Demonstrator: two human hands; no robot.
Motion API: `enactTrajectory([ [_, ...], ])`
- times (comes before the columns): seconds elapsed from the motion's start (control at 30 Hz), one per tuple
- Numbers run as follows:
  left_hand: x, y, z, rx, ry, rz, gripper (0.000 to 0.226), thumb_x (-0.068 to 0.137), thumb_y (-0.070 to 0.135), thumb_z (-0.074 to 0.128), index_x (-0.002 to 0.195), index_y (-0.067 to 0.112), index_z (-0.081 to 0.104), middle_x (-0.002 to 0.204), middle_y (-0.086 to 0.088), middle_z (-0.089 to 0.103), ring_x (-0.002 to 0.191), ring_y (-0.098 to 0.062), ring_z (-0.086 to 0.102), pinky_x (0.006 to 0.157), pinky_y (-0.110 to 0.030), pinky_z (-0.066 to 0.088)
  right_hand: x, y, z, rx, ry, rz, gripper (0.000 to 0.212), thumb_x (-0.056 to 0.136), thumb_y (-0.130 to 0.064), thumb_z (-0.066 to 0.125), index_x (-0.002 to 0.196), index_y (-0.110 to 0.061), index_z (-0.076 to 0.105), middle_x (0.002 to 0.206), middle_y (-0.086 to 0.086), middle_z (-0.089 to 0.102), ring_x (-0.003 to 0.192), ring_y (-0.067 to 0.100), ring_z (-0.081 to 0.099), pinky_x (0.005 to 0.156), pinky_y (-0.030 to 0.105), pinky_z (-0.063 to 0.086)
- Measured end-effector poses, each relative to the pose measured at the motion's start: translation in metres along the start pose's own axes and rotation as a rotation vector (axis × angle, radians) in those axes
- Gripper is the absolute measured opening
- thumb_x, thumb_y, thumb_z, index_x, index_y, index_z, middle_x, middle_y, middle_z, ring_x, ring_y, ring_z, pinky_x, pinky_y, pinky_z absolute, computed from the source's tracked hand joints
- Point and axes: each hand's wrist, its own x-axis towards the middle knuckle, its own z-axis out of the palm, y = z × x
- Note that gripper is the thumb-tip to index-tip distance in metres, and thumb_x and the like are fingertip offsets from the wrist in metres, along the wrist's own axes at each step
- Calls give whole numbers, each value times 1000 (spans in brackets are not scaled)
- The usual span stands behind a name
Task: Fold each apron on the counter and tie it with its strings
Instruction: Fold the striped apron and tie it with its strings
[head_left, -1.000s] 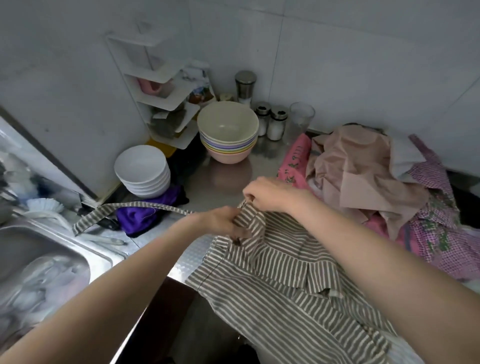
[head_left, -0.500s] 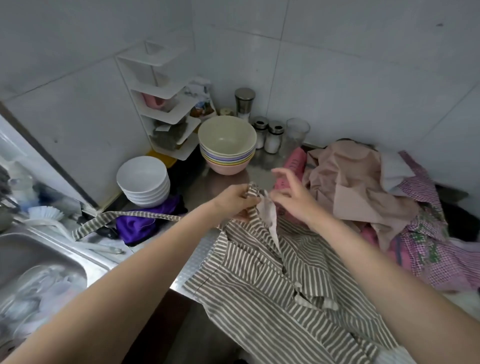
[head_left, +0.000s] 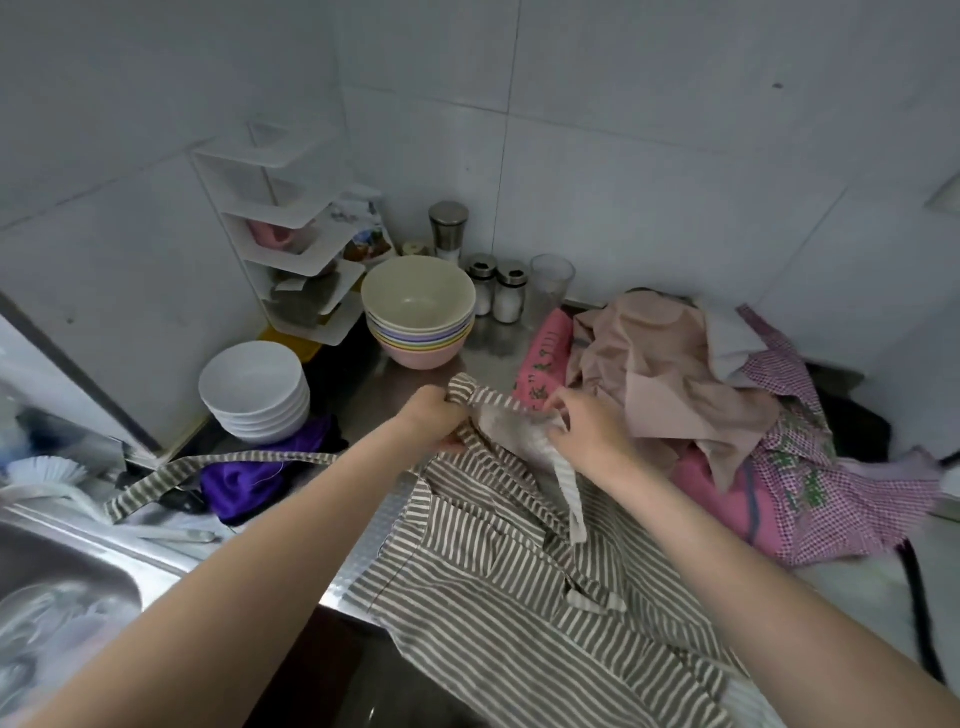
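Observation:
A grey-and-white striped apron (head_left: 519, 587) lies crumpled on the steel counter (head_left: 498, 332), its lower part hanging over the front edge. My left hand (head_left: 434, 421) grips the apron's top edge. Just to the right, my right hand (head_left: 584, 428) pinches the same top edge, and a short strap hangs down from it. One long striped string (head_left: 208, 467) trails left toward the sink. A pile of other aprons sits to the right: a beige one (head_left: 670, 374), a pink one (head_left: 545, 358) and a pink checked one (head_left: 810, 467).
Stacked coloured bowls (head_left: 418, 312) and white bowls (head_left: 254, 389) stand behind the apron, with a purple cloth (head_left: 249, 478), a white corner shelf (head_left: 291, 244), shakers (head_left: 493, 286) and a glass (head_left: 550, 275). A sink (head_left: 57, 592) with a brush (head_left: 47, 470) lies at the left.
My hands moved apart along the apron's top edge, spreading it between them; the right hand went from open-fingered to pinching the cloth. The camera tilted upward slightly.

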Motion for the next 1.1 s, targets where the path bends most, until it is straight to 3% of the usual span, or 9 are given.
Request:
enactTrajectory([
  [0.13, -8, 2, 9, -379, -136, -74, 25, 97, 11, 41, 76, 12, 55, 63, -6, 57, 62, -18, 58, 80, -36, 47, -10, -17, 13, 149, -251, -31, 40, 86, -19, 62, 123, -14, 48, 113, 2, 54, 110, 20, 52, 83, 25, 38],
  [0.2, -14, 6, 11, -424, -139, -76, 26, 99, 14, 39, 77, 10, 53, 53, -3, 54, 47, -13, 58, 68, -31, 51, -12, -22, 18, 96, -300, -13, 55, 86, -21, 63, 135, -10, 40, 131, 6, 48, 123, 22, 45, 94, 26, 36],
  [0.27, -16, 10, 13, -472, -143, -87, 28, 101, 16, 36, 78, 8, 50, 52, -4, 49, 40, -10, 53, 54, -28, 53, -13, -20, 21, 77, -283, 42, 55, 87, -22, 62, 135, -9, 41, 135, 8, 48, 124, 23, 45, 98, 29, 37],
  [0.4, -17, 13, 13, -594, -181, -86, 18, 101, 19, 35, 91, 10, 47, 57, -7, 46, 42, -12, 44, 54, -31, 57, -11, -6, 11, -4, -64, 129, 30, 90, -17, 57, 120, -11, 57, 120, 9, 61, 110, 27, 57, 92, 34, 47],
  [0.67, -8, 2, 4, -224, -148, -16, 25, 98, 13, 41, 81, 6, 58, 58, -5, 42, 28, -6, 31, 37, -19, 35, 6, 23, -23, -88, 197, 112, 17, 88, -9, 56, 103, -6, 63, 102, 14, 65, 96, 30, 60, 74, 31, 44],
  [0.77, -5, 0, 3, -255, -74, -32, 7, 96, 18, 46, 93, 14, 48, 58, -3, 42, 28, -5, 28, 38, -19, 27, 4, 23, -21, -133, 142, 54, 21, 88, -5, 54, 108, -7, 59, 110, 12, 61, 99, 28, 59, 78, 36, 49],
  [0.9, -8, 13, 12, -398, -177, -49, 24, 98, 24, 45, 79, 12, 53, 58, -2, 40, 37, -8, 28, 34, -17, 29, -23, 2, -9, -158, 344, -264, 21, 86, -4, 54, 107, -3, 55, 110, 14, 52, 87, 25, 57, 71, 31, 50],
  [1.0, -8, 18, 20, -396, -198, -33, 24, 97, 24, 46, 76, 13, 53, 57, -1, 41, 36, -8, 29, 35, -17, 30, -50, -12, 18, -164, 152, -483, 29, 92, -21, 46, 115, -5, 55, 110, 9, 55, 83, 19, 62, 65, 26, 56],
  [1.1, -3, 16, 21, -445, -153, -40, 28, 97, 20, 43, 71, 13, 50, 54, -1, 37, 33, -7, 26, 33, -15, 28, -48, -3, 29, -175, 50, -156, 45, 95, -36, 49, 128, -7, 40, 116, 8, 57, 91, 19, 64, 72, 27, 55],
])
